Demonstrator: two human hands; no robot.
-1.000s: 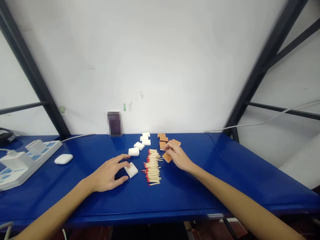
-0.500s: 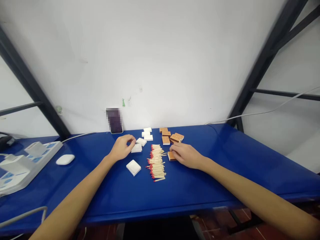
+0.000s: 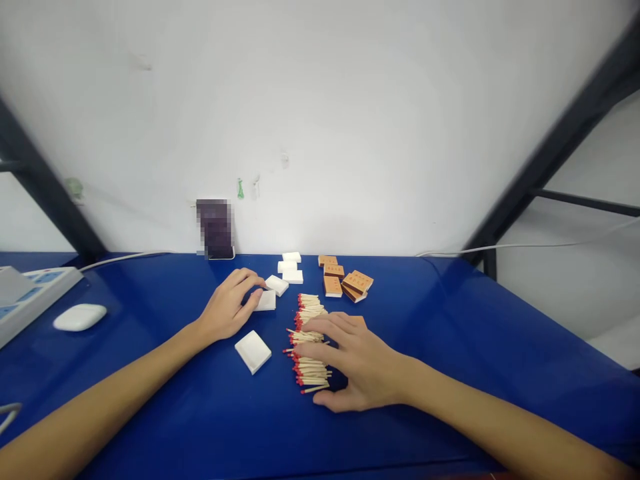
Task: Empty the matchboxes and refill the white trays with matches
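A pile of red-tipped matches (image 3: 306,333) lies on the blue table (image 3: 450,333). My right hand (image 3: 350,360) rests over the right side of the pile, fingers spread and flat on the matches. My left hand (image 3: 229,308) is curled around a white inner tray (image 3: 266,301) at the pile's upper left, thumb and fingers touching it. Another white tray (image 3: 253,351) lies loose just below that hand. More white trays (image 3: 290,267) sit behind, and orange matchbox sleeves (image 3: 350,283) are heaped at the back right.
A blurred dark phone (image 3: 215,230) leans on the white wall. A white earbud case (image 3: 80,317) and a power strip (image 3: 25,293) are at far left. Cables run along the wall, and black shelf struts stand on both sides.
My right hand left the orange sleeve and slid down-left onto the match pile. My left hand stayed at the white tray it reached half a second ago. The camera shifted right.
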